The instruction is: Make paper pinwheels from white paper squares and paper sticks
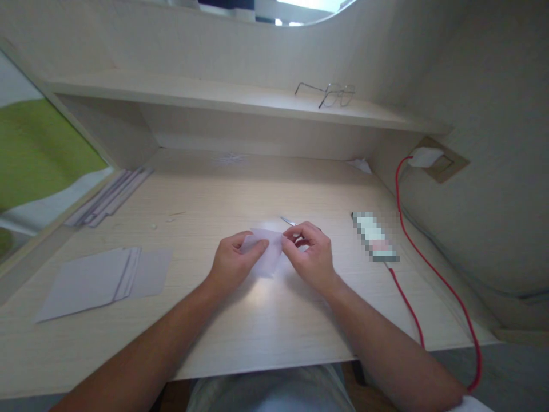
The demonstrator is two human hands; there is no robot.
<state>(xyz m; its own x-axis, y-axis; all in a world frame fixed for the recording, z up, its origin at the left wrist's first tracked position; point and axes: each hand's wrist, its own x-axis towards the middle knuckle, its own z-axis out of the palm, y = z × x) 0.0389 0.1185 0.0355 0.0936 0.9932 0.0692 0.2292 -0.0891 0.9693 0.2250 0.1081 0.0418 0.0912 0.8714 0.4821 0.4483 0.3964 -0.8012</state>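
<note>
A small piece of white paper (271, 260) is held between my two hands, just above the middle of the desk. My left hand (235, 256) pinches its left side, with the thumb lying on the front face. At the paper's upper right corner, the thumb and fingertips of my right hand (312, 252) are closed on the edge. Behind my right hand lies a pair of scissors, it seems; only a metal blade (287, 221) and a bit of dark handle show, the rest being hidden by the hand.
Stacked paper sheets (86, 280) lie at the left, with paper strips (114, 194) behind them. A phone (374, 236) on a red cable (446, 280) is at the right. Glasses (337, 94) rest on the shelf (240, 98). White scraps (231, 158) lie at the back.
</note>
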